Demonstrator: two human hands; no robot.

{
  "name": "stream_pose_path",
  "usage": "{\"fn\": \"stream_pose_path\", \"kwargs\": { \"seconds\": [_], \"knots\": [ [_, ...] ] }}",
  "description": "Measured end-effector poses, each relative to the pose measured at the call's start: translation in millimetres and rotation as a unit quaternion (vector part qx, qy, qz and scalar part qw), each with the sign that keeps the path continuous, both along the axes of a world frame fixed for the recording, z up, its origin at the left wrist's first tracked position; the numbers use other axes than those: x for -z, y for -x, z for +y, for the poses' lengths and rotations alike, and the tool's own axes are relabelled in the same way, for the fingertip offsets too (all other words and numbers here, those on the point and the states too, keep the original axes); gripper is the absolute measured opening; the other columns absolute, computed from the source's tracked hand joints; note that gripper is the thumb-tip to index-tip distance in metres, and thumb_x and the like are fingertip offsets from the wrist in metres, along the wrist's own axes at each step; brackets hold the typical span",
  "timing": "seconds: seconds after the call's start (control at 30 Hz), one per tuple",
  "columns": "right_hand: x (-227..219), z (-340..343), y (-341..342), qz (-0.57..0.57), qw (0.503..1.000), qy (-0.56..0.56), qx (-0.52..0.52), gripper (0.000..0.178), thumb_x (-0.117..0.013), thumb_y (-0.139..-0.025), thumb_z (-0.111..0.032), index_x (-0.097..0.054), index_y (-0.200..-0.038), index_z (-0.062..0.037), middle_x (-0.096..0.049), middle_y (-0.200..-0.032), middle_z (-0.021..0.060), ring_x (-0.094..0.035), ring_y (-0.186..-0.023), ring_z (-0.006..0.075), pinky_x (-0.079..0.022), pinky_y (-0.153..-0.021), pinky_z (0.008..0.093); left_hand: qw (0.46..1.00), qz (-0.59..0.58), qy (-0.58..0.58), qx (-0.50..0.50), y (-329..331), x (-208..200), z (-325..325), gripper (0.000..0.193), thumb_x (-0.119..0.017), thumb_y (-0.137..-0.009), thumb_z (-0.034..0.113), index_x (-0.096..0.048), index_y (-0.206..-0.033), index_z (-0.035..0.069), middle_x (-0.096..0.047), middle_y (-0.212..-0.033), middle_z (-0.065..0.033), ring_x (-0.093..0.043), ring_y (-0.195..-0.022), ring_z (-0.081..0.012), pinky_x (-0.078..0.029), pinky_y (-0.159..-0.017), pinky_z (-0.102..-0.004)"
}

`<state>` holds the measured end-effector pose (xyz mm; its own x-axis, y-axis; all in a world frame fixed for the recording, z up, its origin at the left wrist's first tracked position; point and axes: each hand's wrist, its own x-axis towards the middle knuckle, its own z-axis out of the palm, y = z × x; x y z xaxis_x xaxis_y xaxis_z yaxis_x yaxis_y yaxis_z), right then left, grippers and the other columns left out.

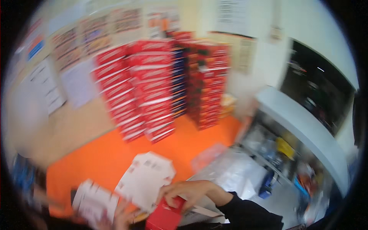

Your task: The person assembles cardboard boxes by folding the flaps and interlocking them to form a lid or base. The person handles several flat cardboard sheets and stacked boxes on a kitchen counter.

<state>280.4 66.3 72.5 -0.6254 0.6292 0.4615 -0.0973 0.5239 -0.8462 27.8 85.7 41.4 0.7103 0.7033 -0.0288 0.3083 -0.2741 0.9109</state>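
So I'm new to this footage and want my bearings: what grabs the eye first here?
The tall stacks of red boxes against the back wall, standing on a bright orange floor. Low in the frame, the right hand grips a red box beside white flattened cartons, while the left hand touches another white carton.

The flat white carton blank [147, 180] with red printed panels lay tilted, its right edge pinched under the fingers of the right hand [188, 191]. A red box [165, 216] sat directly below that hand, touching its fingers, partly folded and upright. A second white printed blank [94, 203] was held at the left hand [122, 216], to the left of the red box. Motion blur obscured the finer detail.
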Motion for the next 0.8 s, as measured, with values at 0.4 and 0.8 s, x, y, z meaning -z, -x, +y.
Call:
{"fn": "stream_pose_path", "kwargs": {
  "seconds": [0.4, 0.8],
  "knots": [
    [21.4, -2.9, 80.8, -0.141, 0.988, -0.024, 0.067, 0.074, -0.072, -0.076, -0.015, -0.03, -0.137, -0.0033, -0.024, -0.143, 0.0236, -0.029, -0.132, 0.0353, -0.031, -0.104, 0.0429, 0.955, -0.06, -0.197, -0.212, 43.9, 2.2, -44.5, 0.098, -0.081, -0.051, 0.026, -0.03, -0.134, 0.018, -0.027, -0.125, -0.021, -0.026, -0.123, -0.0379, -0.024, -0.104, -0.0413],
    [-55.3, -14.5, 114.1, -0.136, 0.937, -0.304, -0.106, 0.031, -0.059, -0.078, -0.008, -0.063, -0.109, -0.0092, -0.064, -0.109, 0.0069, -0.065, -0.08, 0.0203, -0.05, -0.062, 0.0295, 0.949, -0.211, -0.092, -0.214, 54.3, -7.1, -71.9, 0.112, -0.084, -0.05, 0.032, -0.02, -0.14, 0.013, -0.022, -0.132, -0.0218, -0.016, -0.131, -0.039, -0.017, -0.107, -0.0457]
  ]
}}
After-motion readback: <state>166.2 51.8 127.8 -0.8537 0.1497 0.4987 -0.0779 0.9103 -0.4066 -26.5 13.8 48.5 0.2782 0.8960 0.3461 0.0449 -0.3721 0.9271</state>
